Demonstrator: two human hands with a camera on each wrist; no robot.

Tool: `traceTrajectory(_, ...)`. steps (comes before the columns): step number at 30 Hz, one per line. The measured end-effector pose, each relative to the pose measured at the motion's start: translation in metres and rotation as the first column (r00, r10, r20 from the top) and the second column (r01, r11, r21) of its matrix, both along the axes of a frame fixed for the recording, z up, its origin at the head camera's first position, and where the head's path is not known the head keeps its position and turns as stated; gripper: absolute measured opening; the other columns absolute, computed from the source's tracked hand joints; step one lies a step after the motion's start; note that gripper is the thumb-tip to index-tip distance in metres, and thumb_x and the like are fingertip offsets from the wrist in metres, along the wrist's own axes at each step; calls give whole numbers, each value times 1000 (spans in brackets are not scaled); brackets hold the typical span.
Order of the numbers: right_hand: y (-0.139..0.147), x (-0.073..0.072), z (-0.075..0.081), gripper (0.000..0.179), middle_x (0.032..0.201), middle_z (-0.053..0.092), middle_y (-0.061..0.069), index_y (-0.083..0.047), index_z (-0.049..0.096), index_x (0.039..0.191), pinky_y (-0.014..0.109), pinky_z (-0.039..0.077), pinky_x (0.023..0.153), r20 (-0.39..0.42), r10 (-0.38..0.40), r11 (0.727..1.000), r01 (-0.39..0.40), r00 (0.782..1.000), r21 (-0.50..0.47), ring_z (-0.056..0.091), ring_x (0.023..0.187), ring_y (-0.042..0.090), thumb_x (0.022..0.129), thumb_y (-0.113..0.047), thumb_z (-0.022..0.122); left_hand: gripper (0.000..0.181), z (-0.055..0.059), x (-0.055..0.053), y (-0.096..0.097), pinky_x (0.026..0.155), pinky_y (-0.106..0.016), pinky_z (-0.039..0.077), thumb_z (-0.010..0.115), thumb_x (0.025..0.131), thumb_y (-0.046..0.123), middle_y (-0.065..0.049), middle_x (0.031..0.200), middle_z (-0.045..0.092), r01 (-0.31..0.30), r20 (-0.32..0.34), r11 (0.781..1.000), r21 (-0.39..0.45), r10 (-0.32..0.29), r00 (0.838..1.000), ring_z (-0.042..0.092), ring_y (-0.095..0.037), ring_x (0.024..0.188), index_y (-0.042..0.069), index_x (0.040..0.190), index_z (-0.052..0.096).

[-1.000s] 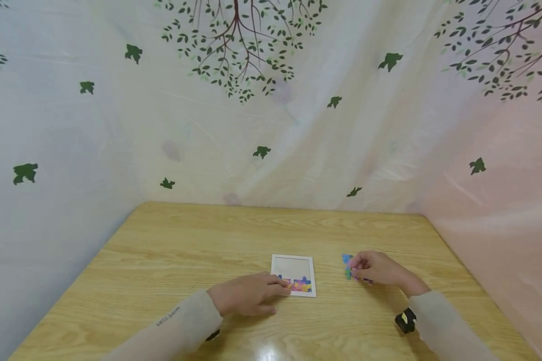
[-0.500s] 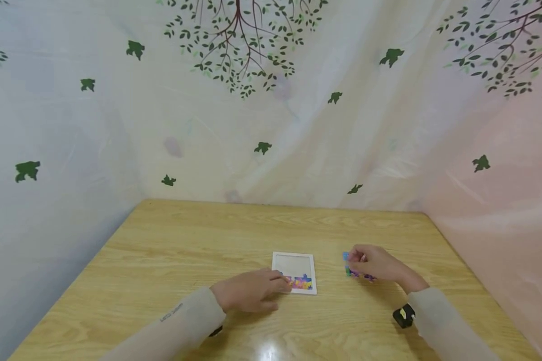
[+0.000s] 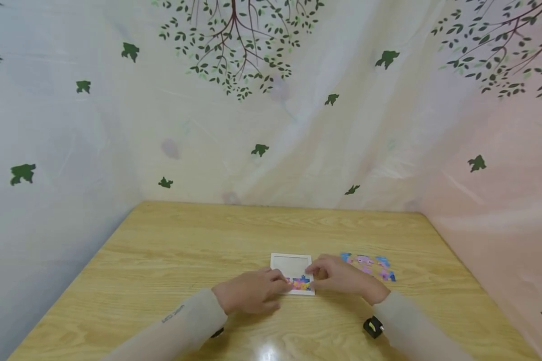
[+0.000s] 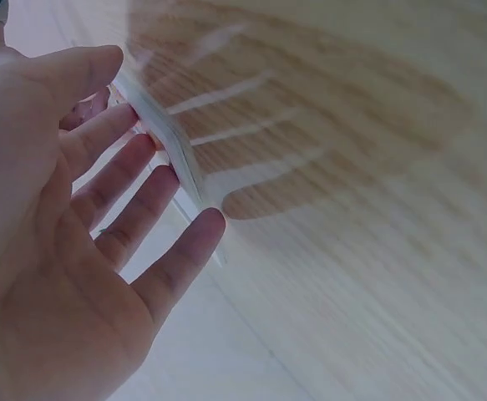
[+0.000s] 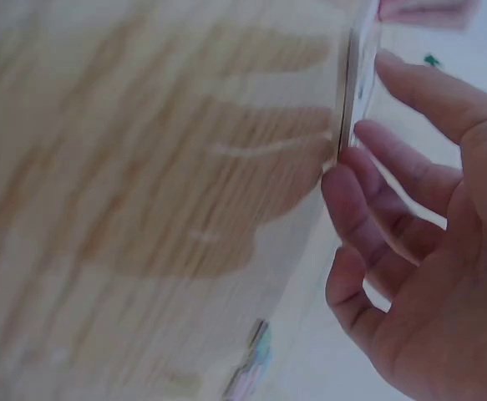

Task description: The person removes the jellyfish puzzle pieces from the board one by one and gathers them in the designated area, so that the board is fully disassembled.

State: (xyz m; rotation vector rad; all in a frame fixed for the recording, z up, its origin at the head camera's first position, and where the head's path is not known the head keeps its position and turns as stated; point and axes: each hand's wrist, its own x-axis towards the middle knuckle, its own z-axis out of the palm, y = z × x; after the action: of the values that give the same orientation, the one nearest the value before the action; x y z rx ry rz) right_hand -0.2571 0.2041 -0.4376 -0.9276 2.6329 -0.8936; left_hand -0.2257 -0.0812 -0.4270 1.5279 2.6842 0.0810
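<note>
Head: left hand (image 3: 251, 291) loose at white frame's (image 3: 291, 254) near-left side; right hand (image 3: 345, 277) unclenched at its right edge. Framed pieces (image 3: 301, 284) between hands, loose pieces (image 3: 365, 261) beyond right hand. Left wrist: fingers parted along frame edge. Right wrist: likewise parted.

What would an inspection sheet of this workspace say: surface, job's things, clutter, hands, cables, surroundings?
Surface: yellowish wood-grain table, with a bright reflection on the near side.
Job's things: flat white rectangular puzzle frame, multicoloured jigsaw pieces along its near side; loose pink-and-blue jigsaw pieces on the table to its right.
Clutter: nothing seen.
Hands: bare left hand touches the frame's near-left part; bare right hand has its fingers at the right edge, a small black boxy device at that wrist.
Cables: nothing seen.
Surroundings: pale sheeting printed with leafy branches and dark green shapes.
</note>
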Motion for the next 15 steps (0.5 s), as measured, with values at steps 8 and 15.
traceTrajectory(8, -20, 9, 4, 37, 96, 58, -4, -8, 75, 115, 25, 46, 65, -78, -33, 995, 40, 996, 97, 50, 74, 7, 89, -33, 81, 36, 5, 0, 6, 97, -24, 51, 63, 102, 37, 1, 129, 60, -18, -74, 998, -59, 14, 997, 58, -11, 113, 19, 133, 65)
traceTrajectory(15, -23, 9, 8, 33, 92, 56, 1, -2, 71, 112, 24, 46, 65, -21, -22, 999, 23, 1000, 39, 50, 75, 9, 88, -23, 81, 35, 4, -1, 11, 104, -23, 46, 64, 100, 33, 2, 136, 59, -4, -117, 997, -73, -5, 993, 57, -11, 121, 15, 130, 65)
